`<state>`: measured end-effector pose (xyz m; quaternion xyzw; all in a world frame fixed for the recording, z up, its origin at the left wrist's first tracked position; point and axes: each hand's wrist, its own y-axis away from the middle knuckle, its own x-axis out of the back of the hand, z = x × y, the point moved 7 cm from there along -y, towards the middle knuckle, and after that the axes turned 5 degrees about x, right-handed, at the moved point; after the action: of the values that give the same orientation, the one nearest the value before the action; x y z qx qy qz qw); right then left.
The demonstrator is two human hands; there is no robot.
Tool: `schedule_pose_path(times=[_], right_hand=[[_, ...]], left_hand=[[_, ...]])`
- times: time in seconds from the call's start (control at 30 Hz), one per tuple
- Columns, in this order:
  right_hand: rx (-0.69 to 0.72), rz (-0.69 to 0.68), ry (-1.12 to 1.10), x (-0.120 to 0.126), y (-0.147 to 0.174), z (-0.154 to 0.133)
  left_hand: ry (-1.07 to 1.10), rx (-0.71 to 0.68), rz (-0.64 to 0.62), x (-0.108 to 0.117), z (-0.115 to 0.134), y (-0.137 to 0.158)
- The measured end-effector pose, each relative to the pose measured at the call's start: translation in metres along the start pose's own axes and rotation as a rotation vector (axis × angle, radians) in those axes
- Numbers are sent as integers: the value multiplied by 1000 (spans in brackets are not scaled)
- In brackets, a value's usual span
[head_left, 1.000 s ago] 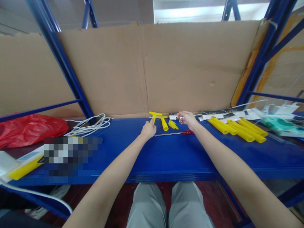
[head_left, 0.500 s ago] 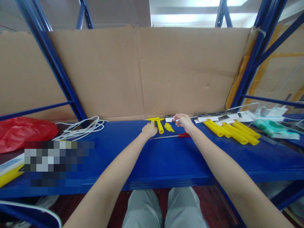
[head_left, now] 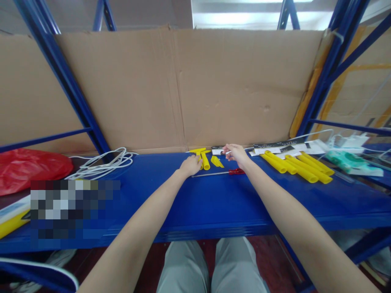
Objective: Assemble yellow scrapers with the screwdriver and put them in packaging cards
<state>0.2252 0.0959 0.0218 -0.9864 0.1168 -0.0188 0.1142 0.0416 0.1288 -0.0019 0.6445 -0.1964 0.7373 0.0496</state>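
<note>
Lower and nearer to its neighbour than a second ago, one yellow T-shaped piece (head_left: 198,150) now lines its crossbar up beside that of a second T-piece (head_left: 205,163). Between those two moments the head camera also shifts a little, while the right hand (head_left: 237,155) keeps nearly the same place above the red-handled screwdriver (head_left: 236,171).

As the head view shows, the left hand (head_left: 190,165) has its fingers bent and pressed together around the stem of the yellow T-shaped piece, whose crossbar shows at 1 o'clock from the knuckles; the fingertips are partly hidden. At 3 o'clock, just beside these fingers, lies the second T-piece, then a flat yellow piece (head_left: 217,162). The screwdriver lies flat on the blue tabletop (head_left: 207,203), its shaft at 4 o'clock from the left hand and its handle at 6 o'clock from the right.

The right hand's fingers are curved, thumb near forefinger; whether they pinch anything I cannot tell. At 10 o'clock from it is a small black-and-white box (head_left: 217,149). Several yellow tubes (head_left: 307,173) lie at 3 o'clock, partly on white papers (head_left: 316,147). A coiled white cable (head_left: 117,160) and a red bag (head_left: 36,169) lie at 9 o'clock from the left hand.
</note>
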Motion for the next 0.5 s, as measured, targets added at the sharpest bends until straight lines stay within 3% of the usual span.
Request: schedule_pose_path(times=[0.13, 0.3, 0.4, 0.5], right_hand=[[58, 61, 228, 18, -10, -3], [160, 240, 1048, 70, -14, -18], [-2, 342, 1253, 107, -11, -9], [-177, 492, 1317, 144, -7, 6]], left_hand=[[110, -25, 9, -2, -9, -2], [324, 38, 130, 11, -33, 5], [495, 131, 174, 13, -52, 13], [610, 237, 150, 7, -64, 19]])
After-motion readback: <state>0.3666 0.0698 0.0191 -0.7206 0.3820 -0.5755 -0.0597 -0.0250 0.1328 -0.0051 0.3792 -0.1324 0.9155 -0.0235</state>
